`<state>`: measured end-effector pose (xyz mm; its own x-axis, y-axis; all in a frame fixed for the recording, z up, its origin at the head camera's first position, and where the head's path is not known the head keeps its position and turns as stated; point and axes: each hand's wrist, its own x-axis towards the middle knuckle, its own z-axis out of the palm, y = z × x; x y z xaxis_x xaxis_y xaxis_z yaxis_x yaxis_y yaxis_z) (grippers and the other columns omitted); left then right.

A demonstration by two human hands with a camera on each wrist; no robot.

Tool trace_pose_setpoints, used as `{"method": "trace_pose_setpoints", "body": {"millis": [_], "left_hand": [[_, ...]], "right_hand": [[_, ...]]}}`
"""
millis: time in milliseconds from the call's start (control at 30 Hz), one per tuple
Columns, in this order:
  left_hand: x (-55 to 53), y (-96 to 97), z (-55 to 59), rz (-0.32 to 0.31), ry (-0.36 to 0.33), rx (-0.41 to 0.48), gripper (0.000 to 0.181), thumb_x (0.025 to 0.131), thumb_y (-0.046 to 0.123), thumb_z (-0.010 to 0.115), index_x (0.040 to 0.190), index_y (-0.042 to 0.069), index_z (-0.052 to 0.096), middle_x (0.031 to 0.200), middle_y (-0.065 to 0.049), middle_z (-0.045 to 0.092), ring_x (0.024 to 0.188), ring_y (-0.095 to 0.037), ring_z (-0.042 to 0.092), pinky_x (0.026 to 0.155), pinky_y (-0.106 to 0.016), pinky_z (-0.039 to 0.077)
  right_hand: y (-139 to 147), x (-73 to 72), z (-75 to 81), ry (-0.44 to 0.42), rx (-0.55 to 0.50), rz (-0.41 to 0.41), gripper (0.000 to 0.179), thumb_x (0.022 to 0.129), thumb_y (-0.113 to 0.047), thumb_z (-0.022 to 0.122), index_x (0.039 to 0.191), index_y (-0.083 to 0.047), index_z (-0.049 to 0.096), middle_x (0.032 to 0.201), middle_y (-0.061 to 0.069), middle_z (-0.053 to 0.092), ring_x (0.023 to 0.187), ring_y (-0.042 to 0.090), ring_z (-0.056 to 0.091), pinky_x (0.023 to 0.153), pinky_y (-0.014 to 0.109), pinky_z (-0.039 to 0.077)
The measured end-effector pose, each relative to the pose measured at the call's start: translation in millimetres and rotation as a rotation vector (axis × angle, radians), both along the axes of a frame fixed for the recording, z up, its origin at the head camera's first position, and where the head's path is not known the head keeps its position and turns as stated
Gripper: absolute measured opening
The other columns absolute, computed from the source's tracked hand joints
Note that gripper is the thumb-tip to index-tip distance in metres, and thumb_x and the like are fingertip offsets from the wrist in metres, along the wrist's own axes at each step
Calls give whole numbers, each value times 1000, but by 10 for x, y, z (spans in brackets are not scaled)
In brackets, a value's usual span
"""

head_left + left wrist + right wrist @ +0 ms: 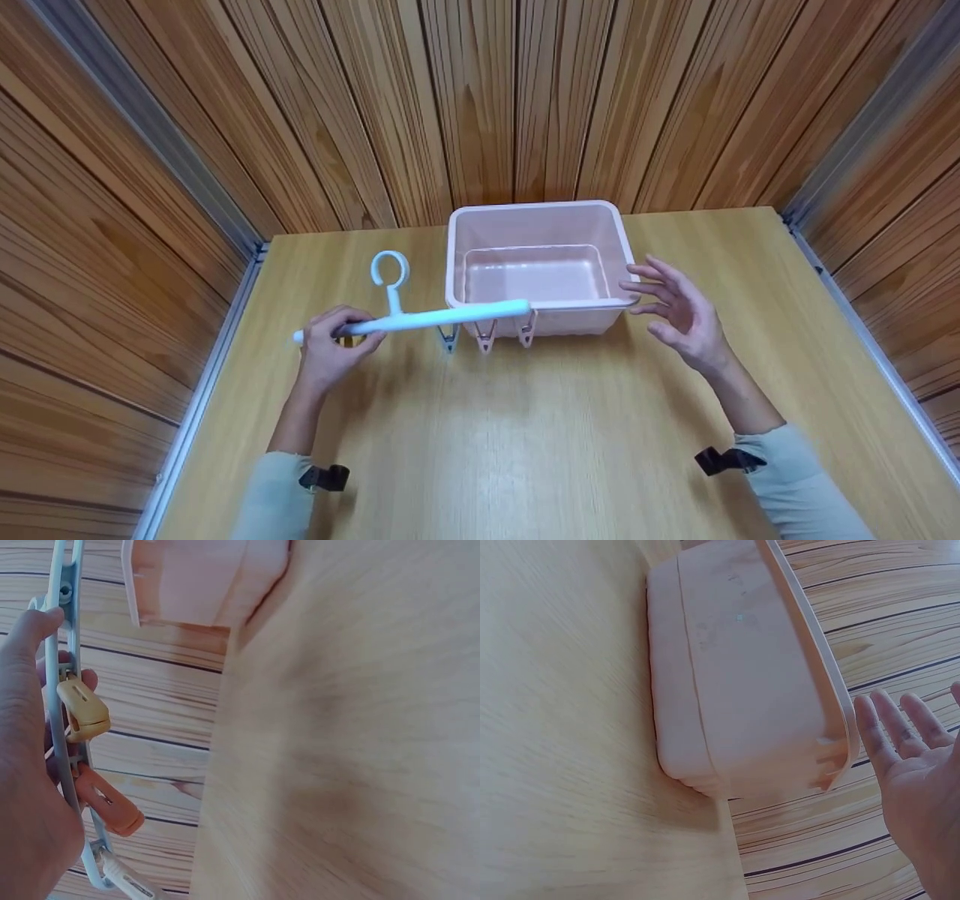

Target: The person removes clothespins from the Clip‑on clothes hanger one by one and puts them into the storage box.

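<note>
A light blue clip hanger with a round hook is held above the table by my left hand, which grips its left part between thumb and fingers. Three clothespins dangle from its right part in the head view. The left wrist view shows a yellow clothespin, an orange one and a whitish one below the bar. My right hand is spread beside the right rim of a pink plastic basin; whether the fingertips touch the rim I cannot tell. The basin's visible inside holds nothing.
The basin stands on a light wooden table near its back edge. Wood-plank panels rise behind and on both sides, with metal rails along the side edges. A dark band is on each wrist.
</note>
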<state>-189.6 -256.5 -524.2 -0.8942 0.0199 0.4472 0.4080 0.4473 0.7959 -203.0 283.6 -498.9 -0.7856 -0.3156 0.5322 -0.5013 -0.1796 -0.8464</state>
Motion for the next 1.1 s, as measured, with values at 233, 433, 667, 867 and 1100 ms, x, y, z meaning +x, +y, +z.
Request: {"method": "trace_pose_setpoints", "body": {"millis": [233,433,667,867,1100], "left_hand": [[4,97,119,30,-28,47,20,89,0,92,107,3,83,98,-3,80,87,-4,65,79,-23,53],[-16,227,192,59,16,28,19,89,5,94,105,4,84,96,-9,81,81,-6,63,70,-24,49],[-17,395,297,80,55,-3,19,90,11,94,104,5,83,96,-13,81,82,-10,64,73,-21,45],[-10,514,377,108,79,12,21,89,12,95,103,3,83,95,-13,82,84,-8,64,84,-28,46],[-47,663,462,135,100,30,23,88,13,95,103,2,82,97,-15,83,87,-8,66,95,-38,37]], "right_hand": [[-31,-11,-23,13,-35,10,81,90,15,52,169,1,41,162,16,62,144,23,70,109,32,64],[-64,-2,-56,8,-64,7,82,89,17,50,169,2,41,160,14,64,144,24,70,110,32,63],[-135,17,-82,-2,-101,-10,81,90,22,50,168,4,42,156,16,66,142,23,72,108,32,64],[-215,1,-58,-12,-116,1,76,95,17,52,169,6,38,156,16,66,142,25,71,112,34,62],[-322,-18,-16,-26,-158,19,73,98,18,47,169,1,41,155,16,67,141,25,72,111,35,63]]}}
